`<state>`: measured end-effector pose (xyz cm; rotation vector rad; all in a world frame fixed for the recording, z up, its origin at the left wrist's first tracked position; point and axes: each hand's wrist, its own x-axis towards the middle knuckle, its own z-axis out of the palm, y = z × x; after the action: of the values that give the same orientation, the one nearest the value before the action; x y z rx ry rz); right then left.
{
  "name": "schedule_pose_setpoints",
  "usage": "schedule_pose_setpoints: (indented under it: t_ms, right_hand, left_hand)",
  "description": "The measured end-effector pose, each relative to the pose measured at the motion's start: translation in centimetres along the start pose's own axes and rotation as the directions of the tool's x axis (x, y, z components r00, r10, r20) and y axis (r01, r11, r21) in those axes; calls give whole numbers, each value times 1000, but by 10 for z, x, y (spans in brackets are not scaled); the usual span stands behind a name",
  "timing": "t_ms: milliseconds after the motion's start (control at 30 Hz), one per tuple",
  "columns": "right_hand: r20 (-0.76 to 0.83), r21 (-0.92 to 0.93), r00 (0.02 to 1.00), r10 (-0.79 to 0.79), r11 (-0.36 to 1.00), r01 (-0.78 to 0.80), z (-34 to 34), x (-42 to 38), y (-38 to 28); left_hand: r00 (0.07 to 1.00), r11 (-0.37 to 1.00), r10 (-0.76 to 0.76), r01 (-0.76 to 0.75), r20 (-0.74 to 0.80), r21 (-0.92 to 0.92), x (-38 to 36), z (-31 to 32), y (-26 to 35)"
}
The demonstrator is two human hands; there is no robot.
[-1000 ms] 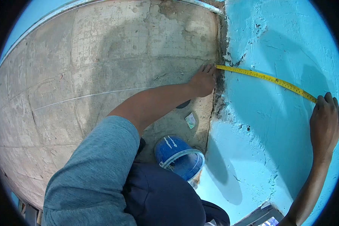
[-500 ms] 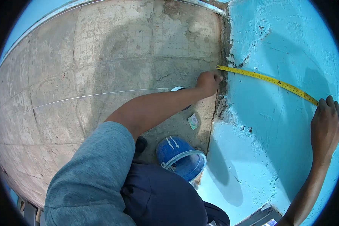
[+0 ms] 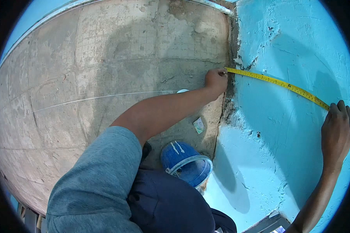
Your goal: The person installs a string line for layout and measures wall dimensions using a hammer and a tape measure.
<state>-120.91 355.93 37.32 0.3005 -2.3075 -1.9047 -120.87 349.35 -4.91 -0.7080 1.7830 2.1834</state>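
A yellow measuring tape (image 3: 278,82) stretches across the light blue wall, from the floor's edge up to the right. My left hand (image 3: 216,82) is closed at the tape's lower end, its fingertips against the tip, beside the rough joint between floor and wall. At the far right my right hand (image 3: 335,130) is closed on the other end of the tape, close to the wall. Whatever lies inside its palm is hidden.
A blue bucket (image 3: 186,163) with a pale rim is near my knees. A small packet (image 3: 198,125) lies on the tiled floor (image 3: 124,77). A thin white string (image 3: 105,96) runs leftward from a white round object (image 3: 182,91) partly behind my forearm.
My left hand has moved up a little to the tape's end, and its fingers now close on the tip. The right hand has hardly moved.
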Motion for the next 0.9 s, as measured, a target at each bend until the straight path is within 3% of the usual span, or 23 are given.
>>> schedule_pose_setpoints:
  t_ms: [67,367,467,567,667,900]
  right_hand:
    - [5,-1,1000,6,1000,-6,2,1,0]
    - [-19,-43,1000,-12,999,11,11,-1,4]
    - [-27,-70,1000,-15,997,13,15,0,6]
    - [60,14,998,10,1000,-11,6,1,2]
    - [-8,-26,1000,-14,1000,14,14,-1,6]
    - [-37,-22,999,-33,999,32,12,-1,6]
  left_hand:
    - [996,988,-92,91,-2,-124,6,-3,2]
    - [983,901,-164,182,78,-394,20,9,-14]
    - [982,903,-157,188,109,-385,21,8,-15]
    - [974,890,-188,225,129,-396,19,10,-13]
    - [949,875,-261,310,177,-373,10,3,3]
    - [970,884,-199,239,140,-402,21,14,-12]
